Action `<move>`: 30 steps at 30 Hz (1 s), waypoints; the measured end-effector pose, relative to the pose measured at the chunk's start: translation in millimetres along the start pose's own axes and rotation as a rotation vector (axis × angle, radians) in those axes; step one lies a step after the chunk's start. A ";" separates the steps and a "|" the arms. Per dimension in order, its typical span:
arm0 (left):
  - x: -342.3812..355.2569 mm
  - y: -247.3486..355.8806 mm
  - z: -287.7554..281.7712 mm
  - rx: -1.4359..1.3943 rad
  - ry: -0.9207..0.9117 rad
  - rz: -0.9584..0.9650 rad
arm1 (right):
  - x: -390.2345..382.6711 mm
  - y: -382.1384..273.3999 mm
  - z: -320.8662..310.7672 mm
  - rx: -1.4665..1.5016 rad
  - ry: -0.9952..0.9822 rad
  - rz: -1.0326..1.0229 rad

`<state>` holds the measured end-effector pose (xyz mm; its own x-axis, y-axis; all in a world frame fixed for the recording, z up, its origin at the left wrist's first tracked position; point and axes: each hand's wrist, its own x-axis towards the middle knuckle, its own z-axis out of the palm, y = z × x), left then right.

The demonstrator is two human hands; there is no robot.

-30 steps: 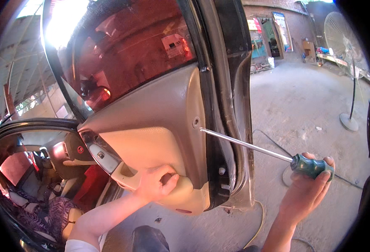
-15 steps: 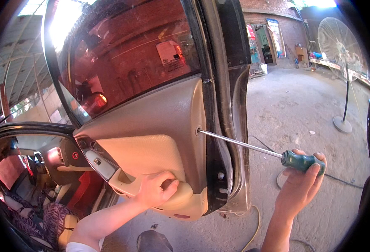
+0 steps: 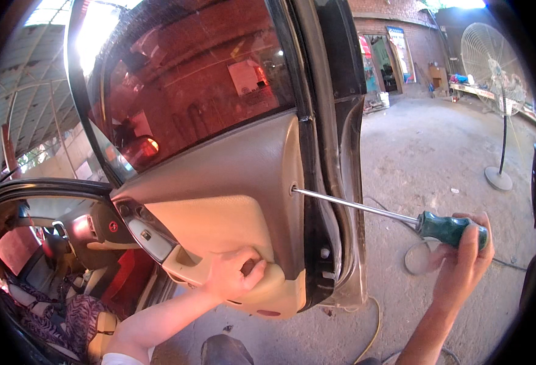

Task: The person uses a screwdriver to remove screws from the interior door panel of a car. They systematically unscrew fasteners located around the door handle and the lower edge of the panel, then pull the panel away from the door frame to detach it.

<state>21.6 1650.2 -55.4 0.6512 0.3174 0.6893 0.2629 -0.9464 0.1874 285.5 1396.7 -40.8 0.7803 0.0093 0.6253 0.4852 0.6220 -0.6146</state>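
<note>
ok so the black car door [image 3: 318, 158] is standing open, its brown and tan panel [image 3: 256, 170] showing and the tan armrest [image 3: 274, 283] jutting out low. Green-handled screwdriver [image 3: 433, 226] is slanting up to the panel, right hand [image 3: 466, 261] wrapping its fingers round the grip end. Left hand [image 3: 234, 274] is resting on the armrest, fingers loosely curled, can't tell if they're pinching anything. Screwdriver tip is sitting at the panel's small hole [image 3: 292, 188]

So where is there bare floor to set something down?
Mostly bare floor lies between the door and the fan, beyond the screwdriver. Crowded: around the right hand, with cables on the floor nearby.
</note>
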 end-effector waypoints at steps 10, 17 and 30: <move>2.4 3.0 1.9 -0.006 0.024 0.010 | 35.0 -13.7 -29.2 -0.157 -0.424 -0.105; 1.6 2.9 0.4 0.003 0.022 0.024 | 32.0 -18.2 -16.4 -0.037 -0.364 0.126; 0.4 -0.8 -1.8 0.043 0.009 0.032 | 28.8 -38.9 -28.2 -0.162 -0.445 0.120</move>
<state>20.4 1651.0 -54.1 0.6530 0.2866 0.7011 0.2728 -0.9525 0.1354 300.2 1350.7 -12.4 0.6068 0.4295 0.6688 0.4852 0.4663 -0.7397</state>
